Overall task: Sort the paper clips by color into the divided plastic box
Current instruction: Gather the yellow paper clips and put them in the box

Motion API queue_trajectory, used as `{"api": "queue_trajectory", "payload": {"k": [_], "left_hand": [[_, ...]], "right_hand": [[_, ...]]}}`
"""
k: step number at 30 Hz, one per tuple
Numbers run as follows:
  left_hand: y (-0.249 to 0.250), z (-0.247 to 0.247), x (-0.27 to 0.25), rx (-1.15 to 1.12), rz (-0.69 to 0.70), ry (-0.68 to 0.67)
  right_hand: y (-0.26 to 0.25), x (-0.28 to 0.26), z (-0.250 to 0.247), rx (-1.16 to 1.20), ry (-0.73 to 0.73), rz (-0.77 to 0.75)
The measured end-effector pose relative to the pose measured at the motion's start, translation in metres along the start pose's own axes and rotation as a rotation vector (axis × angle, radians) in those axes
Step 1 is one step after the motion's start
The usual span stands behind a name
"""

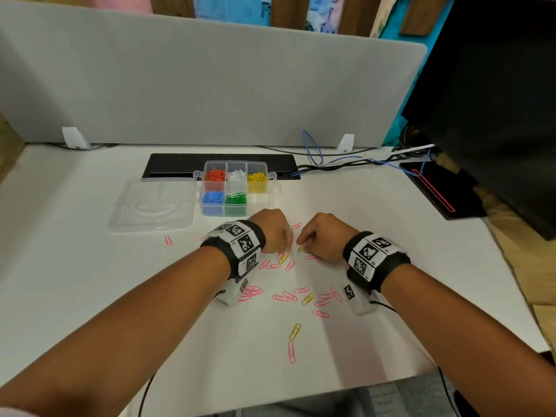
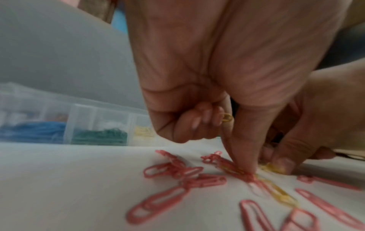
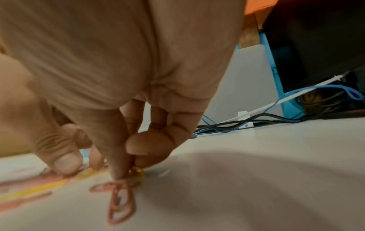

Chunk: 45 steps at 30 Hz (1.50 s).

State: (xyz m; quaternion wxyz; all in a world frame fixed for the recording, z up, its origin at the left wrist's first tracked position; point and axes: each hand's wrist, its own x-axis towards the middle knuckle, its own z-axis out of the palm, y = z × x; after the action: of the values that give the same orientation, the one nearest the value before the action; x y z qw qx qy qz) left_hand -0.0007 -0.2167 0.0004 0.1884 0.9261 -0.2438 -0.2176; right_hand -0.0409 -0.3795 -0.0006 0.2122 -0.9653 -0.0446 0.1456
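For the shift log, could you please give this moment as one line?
left hand: holds yellow clip | right hand: pinches yellow clip | box: open

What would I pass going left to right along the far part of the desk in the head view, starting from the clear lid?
clear lid → divided plastic box → blue cable loop → black pad with a red line
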Motion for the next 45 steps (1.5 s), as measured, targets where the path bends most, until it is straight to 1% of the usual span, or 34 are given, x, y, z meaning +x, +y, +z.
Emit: {"api": "queue_trajectory", "payload": {"k": [3, 5, 8, 10, 11, 13, 15, 18, 19, 20, 23, 29, 31, 33, 36, 38, 39, 40, 41, 42, 43, 45], "left_hand": [[0.0, -0.001, 0.002, 0.112, 0.025, 0.009], [-0.002, -0.002, 0.004, 0.145, 0.008, 0.027], [-0.004, 0.0, 0.003, 0.167, -0.019, 0.024], [-0.007, 0.0, 0.002, 0.124, -0.034, 0.007], [-0.009, -0.001, 0.002, 0.07, -0.048, -0.001], [-0.014, -0.005, 0.001, -0.107, -0.084, 0.01], [-0.017, -0.011, -0.002, -0.395, -0.144, 0.039], [-0.024, -0.017, -0.013, -0.905, -0.219, 0.049], [-0.027, -0.018, -0.017, -1.026, -0.224, 0.037], [-0.03, -0.018, -0.021, -1.099, -0.218, 0.023], [-0.038, -0.017, -0.028, -1.201, -0.22, 0.005], [-0.032, -0.007, -0.036, -1.476, -0.365, 0.019], [-0.028, -0.003, -0.038, -1.48, -0.384, 0.021], [-0.026, 0.0, -0.04, -1.478, -0.398, 0.03], [-0.024, 0.004, -0.042, -1.513, -0.409, 0.032], [-0.021, 0.009, -0.045, -1.569, -0.398, -0.002], [-0.018, 0.011, -0.046, -1.6, -0.385, -0.015], [-0.016, 0.012, -0.047, -1.621, -0.376, -0.014], [-0.015, 0.012, -0.048, -1.63, -0.386, -0.005], [-0.016, 0.011, -0.046, -1.593, -0.407, 0.03], [-0.018, 0.009, -0.042, -1.488, -0.421, 0.091], [-0.024, 0.003, -0.032, -1.121, -0.434, 0.213]], "right_hand": [[-0.002, 0.0, 0.0, -0.025, -0.005, -0.005], [-0.002, -0.001, -0.001, -0.033, -0.011, -0.011], [-0.003, -0.002, 0.001, -0.054, -0.023, -0.012], [-0.006, -0.003, 0.002, -0.048, -0.01, -0.008], [-0.009, -0.005, 0.001, -0.027, 0.01, 0.0], [-0.013, -0.004, 0.0, 0.045, 0.04, 0.013], [-0.018, -0.003, 0.002, 0.094, 0.021, 0.054], [-0.022, 0.001, 0.007, 0.023, -0.003, 0.119], [-0.022, 0.003, 0.009, 0.005, 0.007, 0.135], [-0.022, 0.005, 0.01, -0.01, 0.025, 0.135], [-0.024, 0.01, 0.014, -0.067, 0.027, 0.152], [-0.031, 0.008, 0.014, -0.067, -0.026, 0.176], [-0.033, 0.005, 0.012, -0.078, -0.058, 0.155], [-0.034, 0.001, 0.009, -0.009, -0.041, 0.143], [-0.04, -0.007, 0.002, 0.334, 0.062, 0.103], [-0.051, -0.013, -0.004, 0.52, 0.065, 0.051], [-0.056, -0.015, -0.007, 0.567, 0.069, 0.023], [-0.059, -0.015, -0.008, 0.581, 0.095, -0.004], [-0.059, -0.012, -0.008, 0.549, 0.137, -0.023], [-0.058, -0.009, -0.007, 0.482, 0.17, -0.031], [-0.055, -0.006, -0.004, 0.393, 0.167, -0.023], [-0.049, -0.003, 0.006, 0.207, 0.068, 0.029]]}}
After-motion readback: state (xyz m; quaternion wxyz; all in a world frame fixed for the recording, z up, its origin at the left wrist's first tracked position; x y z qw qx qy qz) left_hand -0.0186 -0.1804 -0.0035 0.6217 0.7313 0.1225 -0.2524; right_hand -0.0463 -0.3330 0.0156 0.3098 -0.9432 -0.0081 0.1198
